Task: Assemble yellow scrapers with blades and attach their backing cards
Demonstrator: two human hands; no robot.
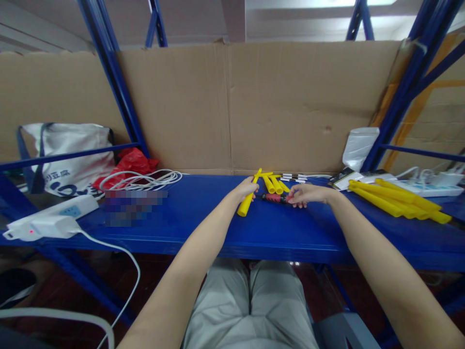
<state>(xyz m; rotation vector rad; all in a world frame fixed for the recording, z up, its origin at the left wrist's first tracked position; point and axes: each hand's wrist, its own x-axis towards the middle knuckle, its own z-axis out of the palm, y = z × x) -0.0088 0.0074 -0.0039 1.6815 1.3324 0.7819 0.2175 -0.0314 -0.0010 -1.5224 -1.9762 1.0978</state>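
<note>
My left hand (248, 188) is closed around a yellow tapered tube (245, 206), whose wide end points toward me and whose thin end points to the cardboard. In the fingers of my right hand (304, 195) is the end of a red-and-black screwdriver (273, 198). It lies roughly level, its dark tip toward the tube; whether they touch I cannot tell. Just behind the screwdriver, several more yellow tubes (269, 184) lie on the blue table (203, 208). Small black-and-white pieces (293, 177) sit at the back edge.
A pile of yellow tubes (399, 199) lies at the right, near a white power strip (428, 186). At the left are another power strip (54, 218), coiled white cable (152, 180), a red plastic bag (132, 162) and a cloth bag (72, 140). A cardboard wall (290, 106) stands behind.
</note>
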